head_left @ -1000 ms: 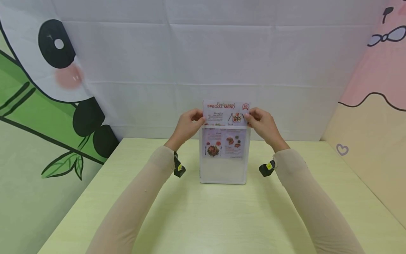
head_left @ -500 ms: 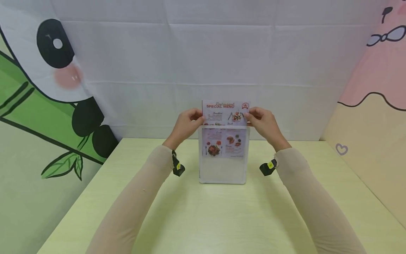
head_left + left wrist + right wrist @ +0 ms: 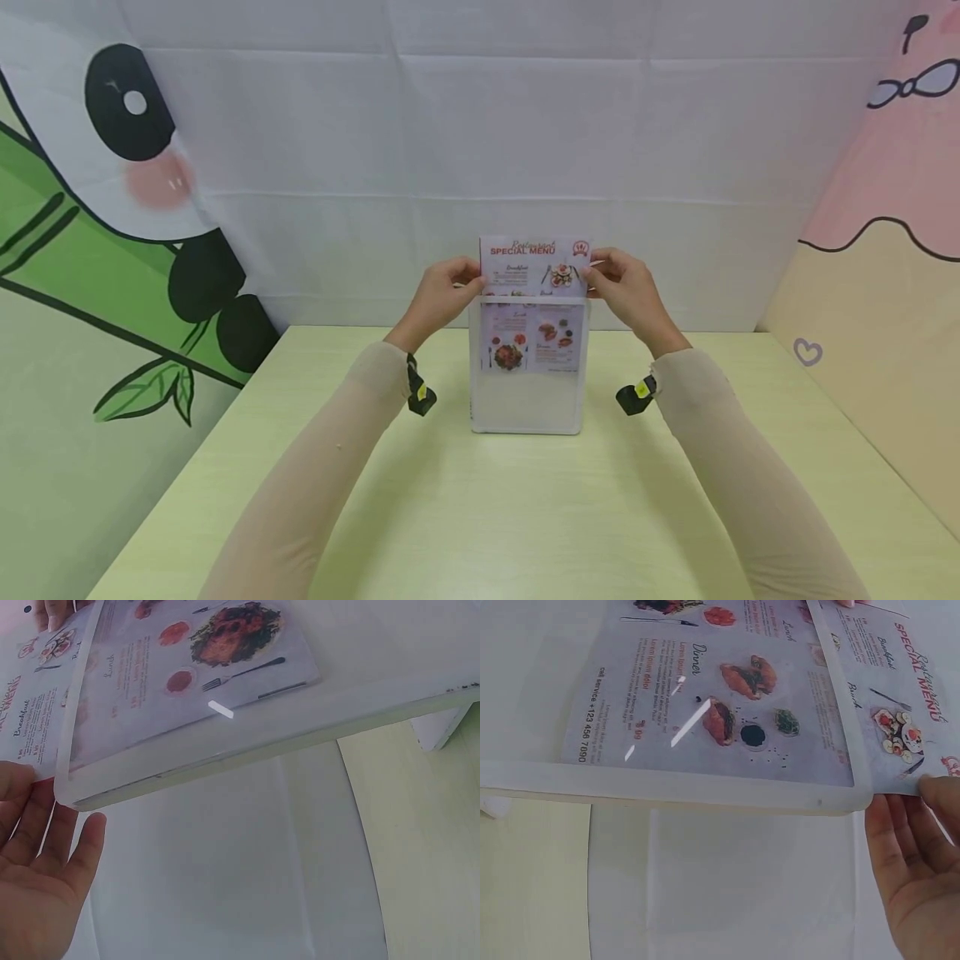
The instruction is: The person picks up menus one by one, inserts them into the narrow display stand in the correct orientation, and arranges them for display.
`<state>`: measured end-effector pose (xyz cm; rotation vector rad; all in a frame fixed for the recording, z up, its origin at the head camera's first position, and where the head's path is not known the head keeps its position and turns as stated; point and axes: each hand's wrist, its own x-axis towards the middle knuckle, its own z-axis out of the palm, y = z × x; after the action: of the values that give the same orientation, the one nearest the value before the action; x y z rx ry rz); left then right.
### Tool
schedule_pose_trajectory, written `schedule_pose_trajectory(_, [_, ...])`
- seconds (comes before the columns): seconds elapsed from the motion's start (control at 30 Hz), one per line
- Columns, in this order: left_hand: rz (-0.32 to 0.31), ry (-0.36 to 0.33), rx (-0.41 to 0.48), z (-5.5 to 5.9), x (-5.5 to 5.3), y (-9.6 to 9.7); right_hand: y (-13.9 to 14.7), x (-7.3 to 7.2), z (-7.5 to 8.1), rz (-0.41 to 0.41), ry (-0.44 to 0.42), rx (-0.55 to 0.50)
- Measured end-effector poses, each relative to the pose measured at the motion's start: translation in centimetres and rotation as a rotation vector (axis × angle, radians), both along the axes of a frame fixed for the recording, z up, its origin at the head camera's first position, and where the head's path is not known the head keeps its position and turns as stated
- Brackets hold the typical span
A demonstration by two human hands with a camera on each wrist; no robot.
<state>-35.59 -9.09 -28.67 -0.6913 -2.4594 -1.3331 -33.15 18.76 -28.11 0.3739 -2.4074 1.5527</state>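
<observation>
A printed restaurant menu sheet (image 3: 534, 268) stands partway inside an upright clear display stand (image 3: 527, 404) with a white frame. Its upper part sticks out above the stand's top edge, and its lower edge hangs well above the stand's bottom. My left hand (image 3: 441, 296) pinches the menu's left edge between thumb and fingers. On the opposite edge, my right hand (image 3: 628, 292) pinches the sheet likewise. In the right wrist view the thumb lies on the menu's printed face (image 3: 900, 712), with fingers behind. The left wrist view has the left hand (image 3: 37, 877) beside the stand's corner.
The stand rests on a pale yellow-green table (image 3: 495, 517). Behind it hangs a white creased cloth (image 3: 510, 133). Painted cartoon walls rise at the left (image 3: 90, 350) and right (image 3: 885, 350). A foot (image 3: 442, 727) of the stand shows in the left wrist view.
The menu has shifted very slightly to the right within the stand. My right hand's fingers have lifted a little. Both hands keep hold of its edges, and its height barely differs.
</observation>
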Motion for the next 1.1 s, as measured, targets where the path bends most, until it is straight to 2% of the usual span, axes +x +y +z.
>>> schedule_pose_trajectory(0.2, [-0.003,-0.004,-0.004,-0.11,0.07,-0.07,0.02,0.11,0.06,0.019,-0.001,-0.004])
schedule_pose_trajectory(0.63, [-0.012,0.002,0.004,-0.34,-0.02,-0.09,0.04,0.19,-0.07,-0.003,-0.013,-0.015])
schedule_pose_trajectory(1.1, [-0.010,-0.003,-0.005,-0.56,-0.09,-0.48,-0.34,0.14,0.12,0.009,0.000,-0.052])
